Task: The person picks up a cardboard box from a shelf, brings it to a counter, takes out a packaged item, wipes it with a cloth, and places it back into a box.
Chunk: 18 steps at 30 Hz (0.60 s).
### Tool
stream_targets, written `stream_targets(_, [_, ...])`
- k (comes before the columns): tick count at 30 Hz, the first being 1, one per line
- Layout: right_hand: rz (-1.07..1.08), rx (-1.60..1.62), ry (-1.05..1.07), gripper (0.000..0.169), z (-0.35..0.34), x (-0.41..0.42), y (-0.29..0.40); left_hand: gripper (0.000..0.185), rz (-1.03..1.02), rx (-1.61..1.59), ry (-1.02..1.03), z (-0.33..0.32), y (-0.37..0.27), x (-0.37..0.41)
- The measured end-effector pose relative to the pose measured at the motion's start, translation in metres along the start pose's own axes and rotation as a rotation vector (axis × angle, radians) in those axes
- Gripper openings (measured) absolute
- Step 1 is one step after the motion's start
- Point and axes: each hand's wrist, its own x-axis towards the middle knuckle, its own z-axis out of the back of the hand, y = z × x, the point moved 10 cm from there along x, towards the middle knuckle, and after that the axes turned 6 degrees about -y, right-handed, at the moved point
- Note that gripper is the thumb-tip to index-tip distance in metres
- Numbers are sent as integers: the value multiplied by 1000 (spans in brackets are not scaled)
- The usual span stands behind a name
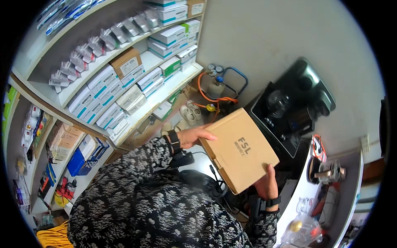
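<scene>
A brown cardboard box with FSL printed on its lid is held tilted in front of my body. My left hand grips its upper left edge, with the thumb laid over the lid. At the lower right corner my right hand holds the box, thumb on top and fingers hidden underneath. The lid looks closed, and a tab slot shows along the side nearest me. Both wrists wear dark straps, below floral black sleeves.
Shelves of white boxes and bagged parts stand at left. Near the wall are a gas torch set with an orange hose, shoes and a black glass cooktop. A white counter holds loose items at right.
</scene>
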Motion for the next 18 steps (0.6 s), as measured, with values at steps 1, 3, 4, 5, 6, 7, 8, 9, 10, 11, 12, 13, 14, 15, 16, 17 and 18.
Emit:
stream_targets(1, [-34,10,45,67,-30,12,-12,70,15,43,-12,29,-13,-12])
stream_targets(3, [-77,-53,73,66,-75,37,-2,66,19,39,-85,68,-41,-19])
stream_targets(4, [-95,-59,88,67,-80,53,5,63,0,1,-105,74,-50,-19])
stream_targets(5, [-120,-79,123,69,-90,68,13,63,-58,-26,-151,80,-63,-20])
stream_targets(6, [-166,-77,178,70,-100,84,15,62,-39,-24,-201,96,-64,-21])
stream_targets(7, [-213,-69,232,70,-114,97,17,62,-15,-17,-251,112,-67,-24])
stream_targets(8, [-205,-83,254,72,-128,110,23,61,-50,5,-269,122,-78,-26])
stream_targets(9, [-222,-45,276,73,-143,116,0,61,-47,50,-306,139,-76,-46])
stream_targets(10, [-221,-58,286,74,-152,130,4,61,-79,66,-312,142,-86,-46])
stream_targets(11, [-222,-71,295,75,-159,142,8,62,-125,4,-358,146,-97,-47])
stream_targets(12, [-221,-71,317,77,-167,156,11,64,-171,-51,-410,148,-112,-51])
stream_targets(13, [-223,-48,364,76,-176,169,15,66,-218,-107,-460,153,-124,-54])
stream_targets(14, [-225,-25,410,75,-184,182,21,70,-273,-155,-467,155,-133,-54])
stream_targets(15, [-236,6,457,74,-193,192,20,69,-329,-164,-518,163,-138,-61])
stream_targets(16, [-242,30,442,72,-196,204,18,67,-386,-171,-568,171,-144,-68])
stream_targets(17, [-259,43,453,71,-201,215,14,65,-442,-177,-618,180,-149,-77])
stream_targets(18, [-279,44,465,70,-207,230,12,63,-468,-155,-605,195,-147,-80])
